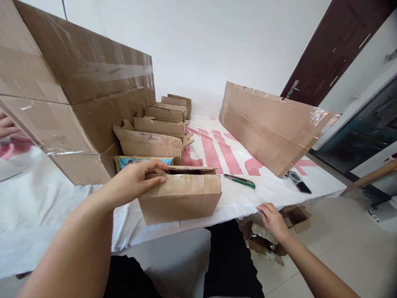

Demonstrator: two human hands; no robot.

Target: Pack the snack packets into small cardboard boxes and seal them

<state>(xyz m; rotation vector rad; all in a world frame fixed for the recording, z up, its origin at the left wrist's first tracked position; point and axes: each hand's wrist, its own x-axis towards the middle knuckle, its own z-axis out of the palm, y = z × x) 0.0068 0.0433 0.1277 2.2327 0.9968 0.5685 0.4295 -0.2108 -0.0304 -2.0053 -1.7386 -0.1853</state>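
Observation:
My left hand (142, 180) grips the top edge of a narrow cardboard box (182, 205), thumb on the near side and fingers over the slightly raised flap. The box stands upright at the table's front edge. Its inside is mostly hidden. Right behind it is a blue and yellow printed packet (145, 161), partly covered by my hand. My right hand (273, 221) is at the table edge, its fingertips pinched on the white cloth (232, 207). A green utility knife (240, 181) lies on the cloth between the hands.
Several open cardboard boxes (151, 142) line up behind, beside a tall taped cardboard stack (102, 82). A large cardboard panel (273, 124) stands at right, near a tape roll (295, 178) and a dark flat object (304, 187). Another person's hand (8, 126) shows far left. Cardboard scraps (265, 240) lie on the floor.

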